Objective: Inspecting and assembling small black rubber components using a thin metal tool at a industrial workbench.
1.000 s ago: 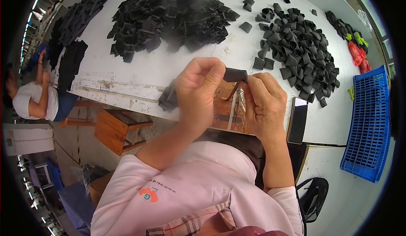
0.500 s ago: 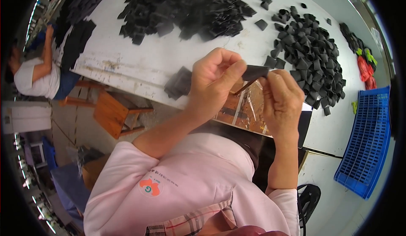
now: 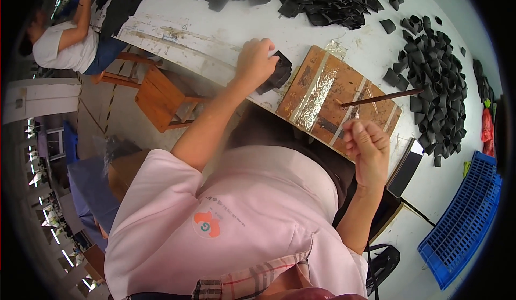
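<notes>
My left hand (image 3: 257, 62) is at a small stack of flat black fabric pieces (image 3: 277, 73) on the table's front edge. Its thumb and forefinger are apart, with the thumb tip at the stack's edge; the other fingers are partly hidden. In front of my body, my right hand (image 3: 370, 148) hovers over the near edge of a worn brown board (image 3: 317, 88) patched with clear tape. The right fingers are curled closed against the thumb, and nothing shows in them. A thin brown rod (image 3: 381, 97) rises from the board just beyond that hand.
Folded, tube-like black pieces (image 3: 438, 90) are heaped at the right, flat black pieces (image 3: 328, 2) at the back. A blue plastic crate (image 3: 459, 219) leans at the far right. To the left are a wooden stool (image 3: 161, 98) and a seated person (image 3: 67, 42).
Both hands held a black piece between them before; it is out of them now. The left hand moved to the small stack, the right hand lower. The view shifted, uncovering the board and rod.
</notes>
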Available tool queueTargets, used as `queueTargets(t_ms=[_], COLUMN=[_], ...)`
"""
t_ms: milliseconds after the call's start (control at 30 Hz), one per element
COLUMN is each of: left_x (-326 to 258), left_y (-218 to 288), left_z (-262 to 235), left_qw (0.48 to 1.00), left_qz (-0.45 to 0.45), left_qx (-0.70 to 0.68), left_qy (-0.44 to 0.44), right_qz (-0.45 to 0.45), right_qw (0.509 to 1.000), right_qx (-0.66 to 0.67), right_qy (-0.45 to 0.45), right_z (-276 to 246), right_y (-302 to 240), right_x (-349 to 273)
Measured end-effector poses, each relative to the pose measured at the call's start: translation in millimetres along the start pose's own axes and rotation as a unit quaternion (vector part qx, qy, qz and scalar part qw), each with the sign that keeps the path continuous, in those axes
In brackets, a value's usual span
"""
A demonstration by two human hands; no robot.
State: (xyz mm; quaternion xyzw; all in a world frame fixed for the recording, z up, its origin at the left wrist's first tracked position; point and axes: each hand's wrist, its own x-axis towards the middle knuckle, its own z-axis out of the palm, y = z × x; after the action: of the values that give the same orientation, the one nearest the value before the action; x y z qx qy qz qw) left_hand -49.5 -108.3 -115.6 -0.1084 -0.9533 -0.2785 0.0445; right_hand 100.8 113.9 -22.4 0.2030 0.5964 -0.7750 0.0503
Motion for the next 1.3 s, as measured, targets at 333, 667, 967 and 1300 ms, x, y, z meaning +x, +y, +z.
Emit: queueTargets(t_ms=[333,667,967,1300], left_x=[21.0,-29.6,-52.4,-49.9], left_y=[18.0,117.0,129.0,131.7], left_z=[-22.0,-49.9,-38.2,-39.5], left_qw=[0.98,0.735,0.571,0.738], left_qz=[0.055,-0.032,-0.148,-0.085], left_qx=[-0.164,-0.624,-0.754,-0.62], left_qy=[0.099,-0.264,-0.289,-0.252], right_qz=[-0.01,-0.066,-0.001,-0.147], right_qw=[0.989,0.998,0.96,0.969], right_qx=[-0.138,-0.01,0.278,-0.164], right_qy=[-0.044,0.019,-0.039,0.116], right_z=[21.3,37.7,18.8,16.4], right_y=[15.7,-1.8,-2.5,0.9], right_x=[-2.3,7.9,1.9,0.8])
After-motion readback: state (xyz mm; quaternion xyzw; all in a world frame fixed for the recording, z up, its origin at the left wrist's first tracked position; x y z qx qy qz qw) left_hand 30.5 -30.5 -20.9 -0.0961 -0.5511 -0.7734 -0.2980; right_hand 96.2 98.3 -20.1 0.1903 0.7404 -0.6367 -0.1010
